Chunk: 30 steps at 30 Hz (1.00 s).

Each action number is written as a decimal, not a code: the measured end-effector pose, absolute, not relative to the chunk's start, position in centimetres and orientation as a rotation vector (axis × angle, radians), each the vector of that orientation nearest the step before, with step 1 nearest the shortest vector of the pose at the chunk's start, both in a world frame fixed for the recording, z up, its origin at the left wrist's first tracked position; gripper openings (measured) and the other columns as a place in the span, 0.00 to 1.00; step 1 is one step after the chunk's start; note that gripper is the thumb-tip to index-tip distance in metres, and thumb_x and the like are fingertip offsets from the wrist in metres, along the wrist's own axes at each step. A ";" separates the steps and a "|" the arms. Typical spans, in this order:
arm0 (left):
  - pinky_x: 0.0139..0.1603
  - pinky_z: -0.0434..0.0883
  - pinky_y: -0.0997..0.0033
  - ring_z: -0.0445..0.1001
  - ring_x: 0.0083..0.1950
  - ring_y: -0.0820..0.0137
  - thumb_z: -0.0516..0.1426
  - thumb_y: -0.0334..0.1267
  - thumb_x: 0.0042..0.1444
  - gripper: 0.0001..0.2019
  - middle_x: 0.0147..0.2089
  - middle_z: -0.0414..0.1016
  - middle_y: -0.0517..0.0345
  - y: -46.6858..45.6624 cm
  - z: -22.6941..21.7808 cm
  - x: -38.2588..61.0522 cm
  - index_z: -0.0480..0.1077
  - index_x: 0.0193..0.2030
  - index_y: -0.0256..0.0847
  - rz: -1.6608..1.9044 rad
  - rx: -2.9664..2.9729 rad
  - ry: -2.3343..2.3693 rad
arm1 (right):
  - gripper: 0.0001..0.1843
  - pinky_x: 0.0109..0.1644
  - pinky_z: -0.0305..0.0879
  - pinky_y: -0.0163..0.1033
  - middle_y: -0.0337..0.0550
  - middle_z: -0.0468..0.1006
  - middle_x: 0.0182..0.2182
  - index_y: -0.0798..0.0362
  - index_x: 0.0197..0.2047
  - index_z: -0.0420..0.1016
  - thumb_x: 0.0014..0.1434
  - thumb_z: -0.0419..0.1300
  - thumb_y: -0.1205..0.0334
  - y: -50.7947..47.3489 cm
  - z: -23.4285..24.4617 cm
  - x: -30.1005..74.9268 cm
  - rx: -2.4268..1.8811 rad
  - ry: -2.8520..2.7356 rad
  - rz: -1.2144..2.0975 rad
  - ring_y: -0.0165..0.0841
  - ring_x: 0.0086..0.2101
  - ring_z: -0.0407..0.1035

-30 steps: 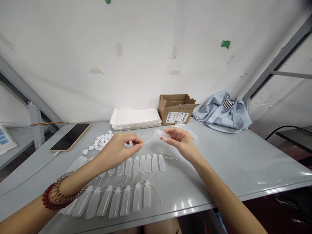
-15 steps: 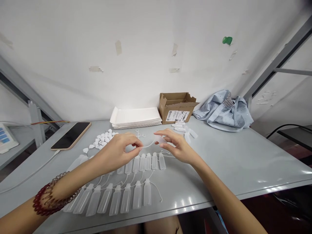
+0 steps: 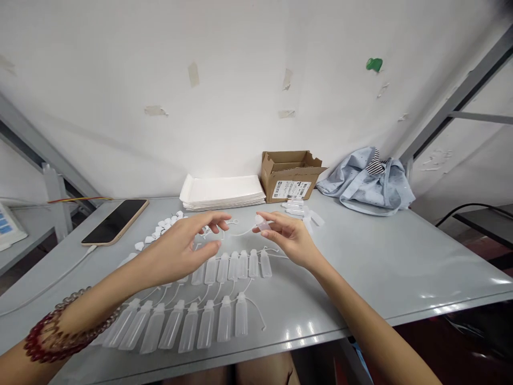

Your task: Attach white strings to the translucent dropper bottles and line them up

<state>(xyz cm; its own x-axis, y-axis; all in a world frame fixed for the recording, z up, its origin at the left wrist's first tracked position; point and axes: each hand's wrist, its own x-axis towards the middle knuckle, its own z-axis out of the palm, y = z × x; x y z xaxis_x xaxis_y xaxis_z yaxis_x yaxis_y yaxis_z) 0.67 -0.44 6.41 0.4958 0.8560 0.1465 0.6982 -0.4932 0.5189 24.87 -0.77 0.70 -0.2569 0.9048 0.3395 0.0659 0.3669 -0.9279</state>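
My right hand (image 3: 287, 235) pinches a small translucent plastic bottle (image 3: 262, 223) by its body, above the middle of the table. A thin white strap (image 3: 242, 232) trails from the bottle's neck toward the left. My left hand (image 3: 188, 240) is apart from it, fingers spread, with nothing in them, over the white caps and the back row of bottles. Below the hands lie two rows of similar bottles (image 3: 207, 326) with white straps at their necks. A pile of small white caps (image 3: 164, 227) sits behind my left hand, partly hidden by it.
A phone (image 3: 116, 222) with a charging cable lies at the left. Along the wall stand a stack of white envelopes (image 3: 222, 192), an open cardboard box (image 3: 292, 179) and a light blue cloth bag (image 3: 366, 182). Several loose bottles (image 3: 295, 208) lie before the box on the grey table (image 3: 380, 262).
My left hand has let go of the strap, spread its fingers and moved left. My right hand still holds the bottle, now tilted more into view.
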 end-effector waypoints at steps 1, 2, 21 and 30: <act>0.35 0.70 0.69 0.72 0.44 0.63 0.49 0.40 0.54 0.18 0.47 0.76 0.55 -0.3 6.5 0.8 0.68 0.51 0.45 0.591 2.312 1.304 | 0.18 0.46 0.69 0.45 0.42 0.74 0.41 0.43 0.51 0.73 0.56 0.61 0.61 -0.8 0.7 24.8 -0.894 -1.588 1.074 0.37 0.41 0.75; 0.35 0.70 0.69 0.73 0.44 0.63 0.48 0.39 0.54 0.17 0.45 0.76 0.55 -0.2 6.6 1.0 0.69 0.49 0.44 0.639 2.275 1.323 | 0.17 0.46 0.69 0.46 0.42 0.76 0.40 0.44 0.50 0.73 0.56 0.62 0.60 -0.7 0.7 24.8 -0.897 -1.553 1.119 0.37 0.41 0.75; 0.47 0.69 0.60 0.67 0.50 0.58 0.59 0.37 0.52 0.17 0.48 0.68 0.49 -1.9 4.5 5.8 0.62 0.49 0.41 0.851 2.718 0.974 | 0.14 0.52 0.66 0.49 0.47 0.80 0.38 0.54 0.43 0.75 0.53 0.63 0.59 -0.6 0.8 24.9 -0.584 -1.380 1.868 0.39 0.42 0.75; 0.43 0.68 0.58 0.64 0.45 0.57 0.63 0.37 0.44 0.16 0.42 0.69 0.51 -6.8 3.0 6.1 0.67 0.40 0.38 0.119 2.635 1.008 | 0.05 0.45 0.69 0.44 0.41 0.78 0.27 0.56 0.30 0.74 0.49 0.57 0.72 1.7 0.8 27.8 -1.173 -1.240 1.083 0.33 0.31 0.76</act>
<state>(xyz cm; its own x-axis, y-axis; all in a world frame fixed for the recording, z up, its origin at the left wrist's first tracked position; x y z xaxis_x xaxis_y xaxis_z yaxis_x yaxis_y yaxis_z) 6.06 -6.83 3.04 0.7481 0.6627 -0.0346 0.6363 -0.7016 0.3208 27.80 1.67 0.84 0.0482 0.9932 0.1063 0.0284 0.1050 -0.9941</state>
